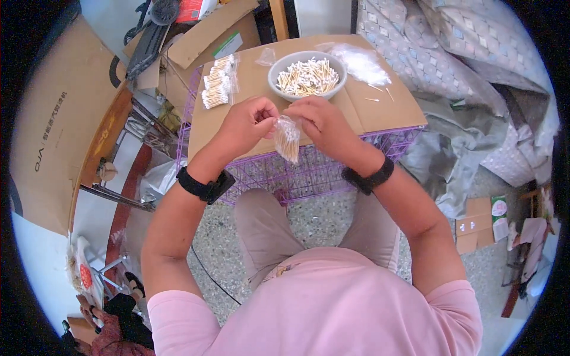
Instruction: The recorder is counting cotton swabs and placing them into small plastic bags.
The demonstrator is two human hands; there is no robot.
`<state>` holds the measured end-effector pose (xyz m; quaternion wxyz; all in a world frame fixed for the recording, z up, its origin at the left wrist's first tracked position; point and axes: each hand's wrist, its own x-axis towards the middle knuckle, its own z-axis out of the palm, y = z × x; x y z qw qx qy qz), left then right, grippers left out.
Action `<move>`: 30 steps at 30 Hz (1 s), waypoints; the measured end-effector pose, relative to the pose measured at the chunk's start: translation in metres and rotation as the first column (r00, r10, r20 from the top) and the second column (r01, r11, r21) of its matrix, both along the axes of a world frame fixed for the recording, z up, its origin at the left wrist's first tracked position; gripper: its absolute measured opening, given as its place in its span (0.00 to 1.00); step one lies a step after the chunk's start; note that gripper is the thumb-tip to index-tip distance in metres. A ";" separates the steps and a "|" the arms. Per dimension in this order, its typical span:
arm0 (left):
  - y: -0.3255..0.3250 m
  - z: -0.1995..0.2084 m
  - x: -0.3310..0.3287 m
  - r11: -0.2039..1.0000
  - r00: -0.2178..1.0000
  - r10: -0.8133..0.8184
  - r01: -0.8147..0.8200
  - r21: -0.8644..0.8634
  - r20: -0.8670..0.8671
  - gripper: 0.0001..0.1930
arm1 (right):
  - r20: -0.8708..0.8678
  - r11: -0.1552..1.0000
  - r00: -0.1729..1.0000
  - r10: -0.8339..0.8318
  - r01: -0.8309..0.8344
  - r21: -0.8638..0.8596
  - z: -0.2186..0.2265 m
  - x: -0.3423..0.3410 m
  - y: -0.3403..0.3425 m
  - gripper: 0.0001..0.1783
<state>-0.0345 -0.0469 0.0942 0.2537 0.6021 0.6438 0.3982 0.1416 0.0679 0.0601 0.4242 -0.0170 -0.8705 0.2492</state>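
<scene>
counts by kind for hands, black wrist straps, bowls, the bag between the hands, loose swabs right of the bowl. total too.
Hands: 2, left hand and right hand
Black wrist straps: 2
Bowl: 1
Swab bag between the hands: 1
Loose swabs visible right of the bowl: 3
Total: 9

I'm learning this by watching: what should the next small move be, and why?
Probably pinch along the top of the small clear bag to close it: cotton swabs are inside, and the left hand and right hand are both at its upper end. Whether it is sealed, I cannot tell.
</scene>
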 end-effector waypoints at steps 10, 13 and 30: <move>-0.003 -0.007 -0.005 0.999 0.998 0.035 -0.036 0.033 0.043 0.01 | 0.106 0.992 0.994 -0.002 -0.011 0.125 -0.009 -0.001 -0.011 0.20; -0.005 -0.004 -0.005 0.997 0.995 0.066 -0.068 0.032 0.075 0.02 | 0.097 0.997 0.995 0.015 -0.022 0.073 -0.009 -0.003 -0.010 0.20; -0.015 -0.058 -0.012 0.872 0.882 0.293 -0.404 0.275 0.368 0.02 | 0.243 0.939 0.970 -0.007 0.091 -0.332 -0.039 -0.047 -0.011 0.29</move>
